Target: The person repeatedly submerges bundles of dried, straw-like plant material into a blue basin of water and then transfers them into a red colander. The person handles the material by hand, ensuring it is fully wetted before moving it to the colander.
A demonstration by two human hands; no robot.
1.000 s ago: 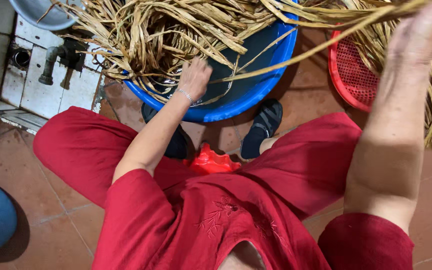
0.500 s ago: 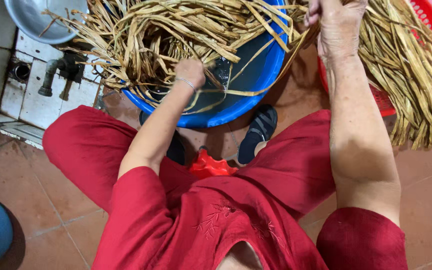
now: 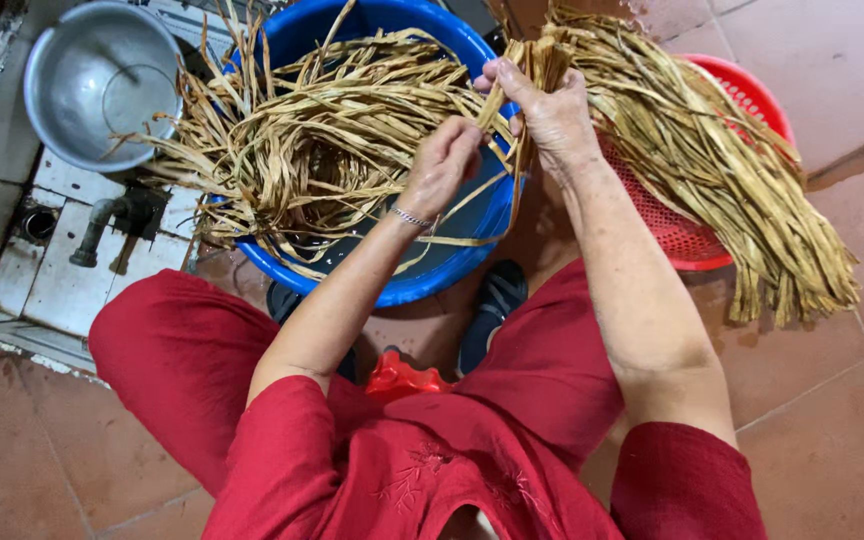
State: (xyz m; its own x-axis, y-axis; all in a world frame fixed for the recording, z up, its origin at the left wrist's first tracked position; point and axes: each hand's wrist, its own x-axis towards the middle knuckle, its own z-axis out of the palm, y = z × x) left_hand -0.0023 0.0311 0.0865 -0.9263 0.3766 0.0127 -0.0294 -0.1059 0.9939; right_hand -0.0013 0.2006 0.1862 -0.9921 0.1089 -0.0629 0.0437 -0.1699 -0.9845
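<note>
Dry, straw-coloured strips (image 3: 332, 130) fill what we see, and our two hands meet at their near end. Our right hand (image 3: 550, 112) is closed around the gathered heads of a bundle (image 3: 712, 170): fingers wrapped tight at the top, the thumb across it. From that grip the bundle runs away to our right and down toward us, its long axis slanting across the red basket (image 3: 762, 95), with the loose tails spilling past the rim onto the tiles (image 3: 812, 390). Our left hand (image 3: 442, 165) sits just beside and below the right, fingers curled and pinching a single strip — that strip leads up to the right hand's grip, and other strands trail down into the basin (image 3: 452, 270).

So the loose heap lies to the left of both hands, piled across the blue basin, and the left hand is the nearer one to it; the strips there lie mostly crosswise, left to right, some poking out over the rim. The basin holds a little water at its near edge.

Beyond the heap, a metal bowl (image 3: 102, 80) stands on a tiled ledge beside a tap (image 3: 102, 225). The floor is reddish-brown tile, wet in patches — we sit low over it with our knees either side of the basin.
</note>
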